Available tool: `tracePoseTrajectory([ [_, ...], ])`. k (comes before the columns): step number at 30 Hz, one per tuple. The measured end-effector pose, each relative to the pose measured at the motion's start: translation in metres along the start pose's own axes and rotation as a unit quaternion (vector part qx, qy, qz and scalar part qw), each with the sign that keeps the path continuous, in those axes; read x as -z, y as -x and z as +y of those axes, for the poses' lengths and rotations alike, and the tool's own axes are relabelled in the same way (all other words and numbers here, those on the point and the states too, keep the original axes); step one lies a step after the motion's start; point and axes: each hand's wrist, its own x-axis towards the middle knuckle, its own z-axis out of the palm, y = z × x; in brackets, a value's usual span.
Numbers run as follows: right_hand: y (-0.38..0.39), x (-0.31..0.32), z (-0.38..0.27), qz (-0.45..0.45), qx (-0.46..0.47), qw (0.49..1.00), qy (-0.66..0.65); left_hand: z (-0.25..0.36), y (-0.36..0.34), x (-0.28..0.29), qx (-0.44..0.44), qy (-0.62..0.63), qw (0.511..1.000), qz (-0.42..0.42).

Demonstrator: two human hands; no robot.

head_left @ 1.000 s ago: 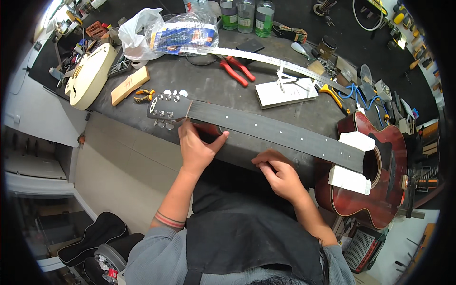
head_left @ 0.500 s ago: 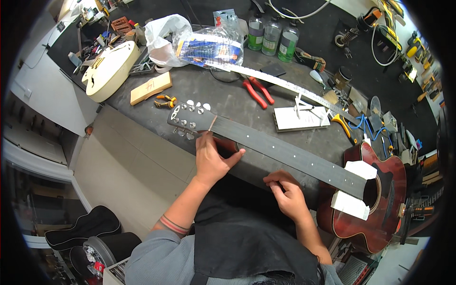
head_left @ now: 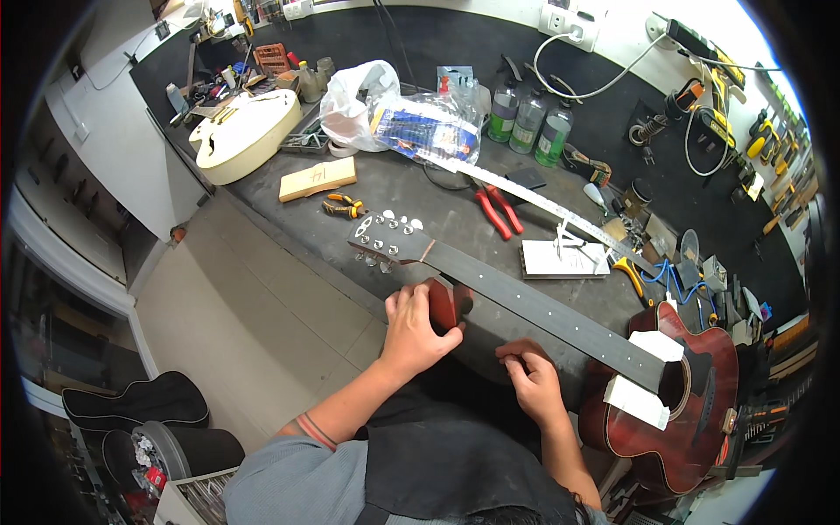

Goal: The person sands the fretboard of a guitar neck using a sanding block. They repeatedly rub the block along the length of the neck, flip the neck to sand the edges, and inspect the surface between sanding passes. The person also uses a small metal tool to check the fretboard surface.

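Your one red guitar (head_left: 564, 318) lies face up along the bench (head_left: 411, 194), with six tuning posts (head_left: 394, 224) at its head end and two white sheets (head_left: 636, 402) over its body. On the near side of the guitar's neck (head_left: 490, 278), your left hand (head_left: 413, 339) has thumb and fingers around one red-brown block (head_left: 449, 304), while your right hand (head_left: 534, 376) is narrowly curled, and I cannot tell whether it pinches anything. Beyond that neck are one pair of red-handled pliers (head_left: 498, 211), one white slab (head_left: 544, 261) and three spray bottles (head_left: 527, 129).
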Motion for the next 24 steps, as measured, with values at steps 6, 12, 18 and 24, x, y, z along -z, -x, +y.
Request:
tracePoseTrajectory([
  [6,0.013,-0.007,-0.007,-0.006,0.004,1.000,0.015,0.014,0.016,0.063,0.088,0.124,0.971,-0.182],
  [12,0.041,-0.012,-0.077,-0.123,-0.017,0.985,-0.123,0.019,0.022,0.120,0.091,0.396,0.811,-0.421],
  [18,0.075,0.055,-0.174,-0.165,-0.037,0.985,-0.026,0.045,-0.086,0.152,-0.146,0.341,0.884,-0.286],
  [24,0.008,0.128,-0.280,-0.080,-0.082,0.989,0.089,-0.037,-0.264,0.130,-0.111,0.103,0.916,-0.371],
])
